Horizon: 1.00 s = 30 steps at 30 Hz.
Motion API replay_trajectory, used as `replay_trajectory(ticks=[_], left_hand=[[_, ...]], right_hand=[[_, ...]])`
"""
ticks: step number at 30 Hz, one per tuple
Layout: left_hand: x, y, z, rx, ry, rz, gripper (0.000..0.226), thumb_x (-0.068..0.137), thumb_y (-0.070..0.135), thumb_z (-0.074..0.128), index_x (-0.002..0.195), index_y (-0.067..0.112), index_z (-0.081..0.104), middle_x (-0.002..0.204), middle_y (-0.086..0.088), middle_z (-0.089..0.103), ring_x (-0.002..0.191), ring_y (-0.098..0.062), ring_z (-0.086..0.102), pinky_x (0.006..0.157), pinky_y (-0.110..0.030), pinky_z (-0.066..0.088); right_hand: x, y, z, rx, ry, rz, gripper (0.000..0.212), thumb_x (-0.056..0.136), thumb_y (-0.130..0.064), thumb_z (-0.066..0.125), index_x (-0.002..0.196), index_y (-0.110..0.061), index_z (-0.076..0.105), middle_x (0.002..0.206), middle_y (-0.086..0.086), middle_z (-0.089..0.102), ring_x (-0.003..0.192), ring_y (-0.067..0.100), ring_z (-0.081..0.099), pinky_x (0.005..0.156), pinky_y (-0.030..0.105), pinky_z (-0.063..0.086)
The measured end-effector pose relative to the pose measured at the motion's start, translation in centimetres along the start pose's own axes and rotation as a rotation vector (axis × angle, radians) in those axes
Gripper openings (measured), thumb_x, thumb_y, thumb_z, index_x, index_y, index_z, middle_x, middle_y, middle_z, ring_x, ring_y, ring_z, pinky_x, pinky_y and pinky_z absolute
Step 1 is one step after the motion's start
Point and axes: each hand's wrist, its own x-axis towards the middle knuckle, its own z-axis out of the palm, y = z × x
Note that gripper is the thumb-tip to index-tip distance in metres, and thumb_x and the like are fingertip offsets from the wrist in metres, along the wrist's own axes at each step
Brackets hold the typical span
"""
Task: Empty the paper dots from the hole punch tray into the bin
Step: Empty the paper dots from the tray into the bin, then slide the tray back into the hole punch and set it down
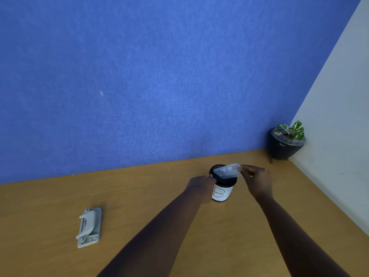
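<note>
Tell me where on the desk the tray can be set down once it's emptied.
Widest bare patch: the desk between the hole punch and the bin. Also free: the stretch between the bin and the potted plant. It is crowded only at the bin, where the left hand and right hand hold the tray.

A clear plastic tray (227, 170) is held tilted over the mouth of a small black bin (223, 183) with a white paper label; the grey hole punch (89, 227) lies well left, nearer.
</note>
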Motion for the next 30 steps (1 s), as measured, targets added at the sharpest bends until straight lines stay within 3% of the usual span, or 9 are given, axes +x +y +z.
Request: replay_trajectory(ticks=[4,7,10,14,17,19,24,27,30], left_hand=[[-0.1,-0.1,0.1,-0.024,0.005,0.006,0.06,0.088,0.001,0.049,0.145,0.013,0.032,0.139,-0.012,0.049,0.12,-0.03,0.053,0.091,-0.039,0.048],[-0.1,-0.2,0.3,-0.053,0.015,0.01,0.062,0.087,0.0,0.049,0.145,0.014,0.031,0.151,-0.009,0.037,0.123,-0.03,0.051,0.093,-0.04,0.048],[0.1,-0.3,1.1,-0.053,0.016,0.037,0.068,0.087,0.001,0.05,0.148,0.014,0.025,0.162,0.0,0.012,0.133,-0.027,0.042,0.098,-0.041,0.047],[0.1,-0.5,1.9,-0.114,0.041,0.038,0.07,0.089,0.008,0.05,0.151,0.016,0.018,0.162,0.004,0.006,0.14,-0.024,0.034,0.102,-0.041,0.045],[-0.1,-0.8,1.8,-0.317,0.204,-0.011,0.05,0.091,0.014,0.048,0.14,0.016,0.04,0.15,-0.003,0.041,0.131,-0.025,0.046,0.1,-0.04,0.046],[-0.5,-1.1,1.5,-0.659,0.329,-0.109,0.033,0.092,0.017,0.047,0.123,0.01,0.056,0.128,-0.008,0.062,0.117,-0.026,0.058,0.095,-0.039,0.05],[-1.9,-2.6,0.6,-1.803,0.36,-0.308,0.035,0.093,0.023,0.056,0.119,0.0,0.057,0.109,-0.014,0.065,0.092,-0.027,0.065,0.066,-0.025,0.055],[-3.0,-3.6,0.5,-1.909,0.392,-0.353,0.037,0.091,0.018,0.06,0.12,-0.005,0.055,0.111,-0.019,0.063,0.101,-0.033,0.065,0.075,-0.031,0.055],[-4.3,-4.8,0.5,-1.9,0.463,-0.347,0.03,0.091,0.01,0.058,0.117,-0.006,0.058,0.105,-0.017,0.064,0.08,-0.024,0.067,0.062,-0.026,0.059]], right_hand=[[0.0,0.4,0.3,0.242,0.03,0.336,0.025,0.085,-0.015,0.065,0.105,-0.001,0.072,0.102,0.018,0.074,0.083,0.029,0.068,0.078,0.04,0.055],[-0.3,-0.1,0.0,0.784,0.06,0.762,0.035,0.083,-0.011,0.067,0.113,0.006,0.064,0.106,0.017,0.065,0.09,0.026,0.061,0.069,0.03,0.055],[-0.9,-0.8,-0.8,0.937,0.024,0.929,0.032,0.083,-0.013,0.068,0.111,0.002,0.064,0.094,0.012,0.061,0.073,0.019,0.058,0.06,0.022,0.052],[-1.6,-1.7,-1.2,1.065,-0.023,0.995,0.017,0.082,-0.017,0.069,0.095,-0.006,0.064,0.082,0.005,0.06,0.061,0.012,0.054,0.045,0.014,0.053],[-2.0,-2.5,-1.2,1.121,-0.06,0.997,0.009,0.081,-0.015,0.07,0.081,-0.008,0.064,0.083,0.007,0.064,0.064,0.013,0.058,0.047,0.017,0.056],[-2.3,-3.2,-1.0,1.129,-0.106,0.978,0.007,0.081,-0.014,0.07,0.079,-0.009,0.064,0.082,0.009,0.065,0.068,0.015,0.06,0.052,0.019,0.057],[-3.7,-5.5,0.6,1.156,-0.25,0.91,0.003,0.081,-0.006,0.068,0.081,-0.004,0.066,0.074,0.008,0.064,0.067,0.016,0.06,0.051,0.015,0.057],[-4.8,-7.4,1.8,1.151,-0.343,0.871,0.002,0.081,-0.004,0.068,0.08,-0.005,0.066,0.073,0.007,0.065,0.06,0.014,0.064,0.05,0.014,0.057],[-6.0,-9.1,2.8,1.094,-0.472,0.822,0.004,0.081,-0.009,0.069,0.082,-0.006,0.066,0.066,0.005,0.068,0.049,0.006,0.066,0.047,0.014,0.055]])
